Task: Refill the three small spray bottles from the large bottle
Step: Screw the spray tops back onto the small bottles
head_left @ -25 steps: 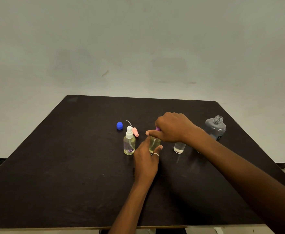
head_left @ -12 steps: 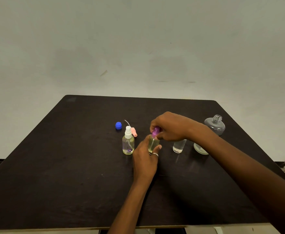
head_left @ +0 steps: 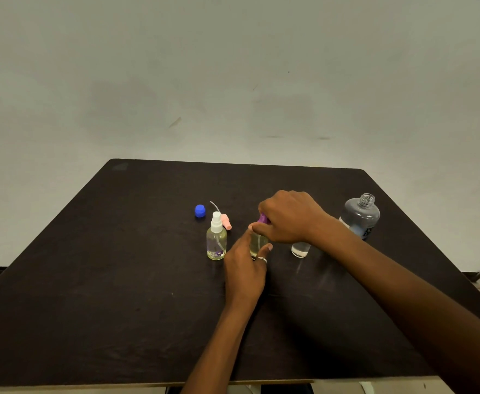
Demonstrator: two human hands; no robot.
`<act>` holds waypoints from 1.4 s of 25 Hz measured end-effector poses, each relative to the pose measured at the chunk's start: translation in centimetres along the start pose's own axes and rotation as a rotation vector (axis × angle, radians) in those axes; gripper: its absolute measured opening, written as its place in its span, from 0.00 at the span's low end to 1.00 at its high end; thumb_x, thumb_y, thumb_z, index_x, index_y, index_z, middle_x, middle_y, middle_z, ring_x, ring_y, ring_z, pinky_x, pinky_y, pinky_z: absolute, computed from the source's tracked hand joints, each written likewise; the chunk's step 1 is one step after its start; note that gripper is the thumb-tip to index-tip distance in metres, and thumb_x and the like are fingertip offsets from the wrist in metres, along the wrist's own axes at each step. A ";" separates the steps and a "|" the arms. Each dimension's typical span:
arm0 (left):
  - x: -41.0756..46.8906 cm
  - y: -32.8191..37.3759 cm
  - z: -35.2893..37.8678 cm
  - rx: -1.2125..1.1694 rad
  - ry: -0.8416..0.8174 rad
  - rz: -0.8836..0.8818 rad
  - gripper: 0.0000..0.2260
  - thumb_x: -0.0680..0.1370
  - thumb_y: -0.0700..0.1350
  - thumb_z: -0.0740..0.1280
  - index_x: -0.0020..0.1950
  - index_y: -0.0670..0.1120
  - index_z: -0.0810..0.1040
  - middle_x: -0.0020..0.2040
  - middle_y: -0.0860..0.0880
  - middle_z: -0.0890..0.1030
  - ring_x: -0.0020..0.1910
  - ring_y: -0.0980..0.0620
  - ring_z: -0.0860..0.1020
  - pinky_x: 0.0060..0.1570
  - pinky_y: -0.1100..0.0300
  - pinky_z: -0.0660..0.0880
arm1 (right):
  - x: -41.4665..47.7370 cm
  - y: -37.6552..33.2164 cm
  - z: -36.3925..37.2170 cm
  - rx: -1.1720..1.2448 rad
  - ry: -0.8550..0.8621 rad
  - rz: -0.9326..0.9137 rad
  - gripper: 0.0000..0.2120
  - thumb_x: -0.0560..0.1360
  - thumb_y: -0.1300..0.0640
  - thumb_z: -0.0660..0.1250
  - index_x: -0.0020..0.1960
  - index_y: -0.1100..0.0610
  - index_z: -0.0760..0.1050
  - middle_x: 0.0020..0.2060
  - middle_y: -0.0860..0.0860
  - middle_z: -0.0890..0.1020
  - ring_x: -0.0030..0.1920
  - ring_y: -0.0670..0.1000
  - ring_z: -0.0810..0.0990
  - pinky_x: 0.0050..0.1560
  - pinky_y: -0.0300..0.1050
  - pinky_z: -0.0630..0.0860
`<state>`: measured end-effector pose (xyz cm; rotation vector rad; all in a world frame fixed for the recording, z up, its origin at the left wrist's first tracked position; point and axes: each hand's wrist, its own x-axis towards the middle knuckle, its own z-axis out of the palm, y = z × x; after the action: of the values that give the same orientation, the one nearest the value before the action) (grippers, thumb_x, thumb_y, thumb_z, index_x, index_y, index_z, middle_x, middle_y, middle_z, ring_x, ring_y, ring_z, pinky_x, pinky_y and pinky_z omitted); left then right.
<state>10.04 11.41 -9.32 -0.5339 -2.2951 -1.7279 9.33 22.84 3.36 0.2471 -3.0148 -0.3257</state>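
At the middle of the dark table (head_left: 119, 280) my left hand (head_left: 244, 271) grips the body of a small bottle of yellowish liquid (head_left: 257, 243). My right hand (head_left: 287, 217) pinches that bottle's purple spray top (head_left: 262, 218) from above. To the left stands a small bottle with a white spray top (head_left: 216, 240). A third small clear bottle (head_left: 300, 248), its upper part hidden behind my right wrist, stands to the right. The large clear bottle (head_left: 361, 216) stands uncapped at the far right.
A blue cap (head_left: 200, 210) lies behind the white-topped bottle. A pink spray top with its thin tube (head_left: 226, 221) lies beside it. A plain wall rises behind the table's far edge.
My right hand has shifted slightly around the purple top while my left hand keeps its hold on the bottle. The other bottles stay in place.
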 end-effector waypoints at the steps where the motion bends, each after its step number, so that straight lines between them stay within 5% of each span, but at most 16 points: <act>1: 0.0 0.1 0.0 0.003 0.004 -0.001 0.10 0.76 0.43 0.73 0.56 0.50 0.80 0.39 0.58 0.79 0.40 0.62 0.77 0.41 0.74 0.69 | 0.0 -0.1 0.0 -0.002 0.010 0.017 0.19 0.77 0.35 0.58 0.38 0.50 0.68 0.30 0.47 0.72 0.34 0.49 0.74 0.34 0.43 0.70; 8: 0.0 0.5 -0.1 0.010 0.013 -0.002 0.08 0.76 0.41 0.74 0.53 0.49 0.81 0.35 0.61 0.77 0.38 0.67 0.77 0.38 0.76 0.69 | 0.3 -1.1 0.9 0.055 0.062 0.209 0.21 0.76 0.37 0.60 0.34 0.53 0.68 0.27 0.48 0.70 0.30 0.47 0.70 0.31 0.40 0.64; 22: 0.2 0.6 -0.1 0.063 -0.007 -0.033 0.14 0.77 0.41 0.72 0.61 0.51 0.80 0.31 0.57 0.73 0.30 0.61 0.74 0.32 0.70 0.67 | 0.4 -2.1 1.7 0.106 0.112 0.345 0.20 0.76 0.37 0.60 0.38 0.53 0.72 0.28 0.48 0.72 0.32 0.48 0.75 0.37 0.43 0.74; 30: -0.1 0.9 -0.6 0.018 -0.026 -0.034 0.14 0.76 0.39 0.71 0.60 0.50 0.79 0.39 0.58 0.78 0.37 0.64 0.76 0.38 0.74 0.69 | 0.1 -2.4 1.5 0.106 0.078 0.352 0.21 0.77 0.36 0.59 0.43 0.53 0.76 0.30 0.48 0.74 0.35 0.48 0.77 0.41 0.45 0.78; 35: -1.8 1.3 -1.5 -0.033 -0.058 -0.044 0.17 0.76 0.43 0.73 0.61 0.57 0.75 0.54 0.61 0.81 0.54 0.65 0.78 0.53 0.69 0.75 | -0.1 -2.4 1.4 0.129 0.070 0.360 0.22 0.76 0.36 0.59 0.39 0.53 0.74 0.29 0.48 0.74 0.33 0.48 0.77 0.41 0.45 0.78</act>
<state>12.20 10.02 -8.44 -0.5505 -2.3388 -1.7962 9.60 20.82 1.43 -0.2680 -2.9342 -0.0882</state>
